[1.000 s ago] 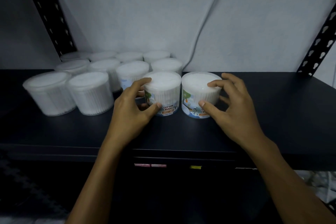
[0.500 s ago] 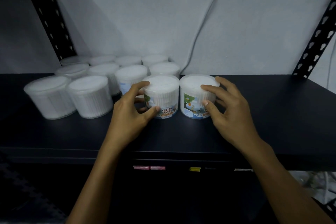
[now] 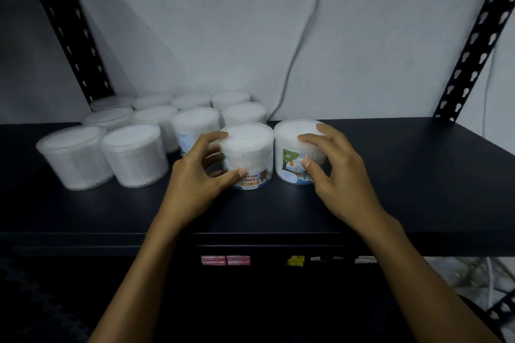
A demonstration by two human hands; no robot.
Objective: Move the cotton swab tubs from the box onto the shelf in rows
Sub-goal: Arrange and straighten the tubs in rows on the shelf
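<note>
the left hand (image 3: 192, 186) grips a cotton swab tub (image 3: 246, 156) on the dark shelf (image 3: 404, 175): its thumb lies on the front label at about 6 o'clock of the tub, its index finger curls over the lid rim at about 10 o'clock, and the other fingers wrap the tub's left side. the label reads "cotton buds", partly covered by the thumb. the right hand (image 3: 342, 181) grips a second tub (image 3: 299, 150) standing just beside the first, at its 3 o'clock; whether the two touch is not clear. the thumb presses the printed label at the front right and the fingers curl over the lid's right edge. both tubs stand upright.

at 9 o'clock of the held pair, two more tubs (image 3: 106, 156) stand in the front row, plain sides facing out. between them and the left hand, a tub with a blue label (image 3: 195, 128) sits in the next row back. further rows of tubs (image 3: 172, 104) reach toward the wall at 11 o'clock.

behind the shelf is a pale wall (image 3: 223, 22) with a thin cable (image 3: 306, 30) hanging down it. black slotted uprights (image 3: 69, 28) rise at both sides. below the shelf's front edge show pink tags (image 3: 225, 260) and a yellow tag (image 3: 296, 261).
</note>
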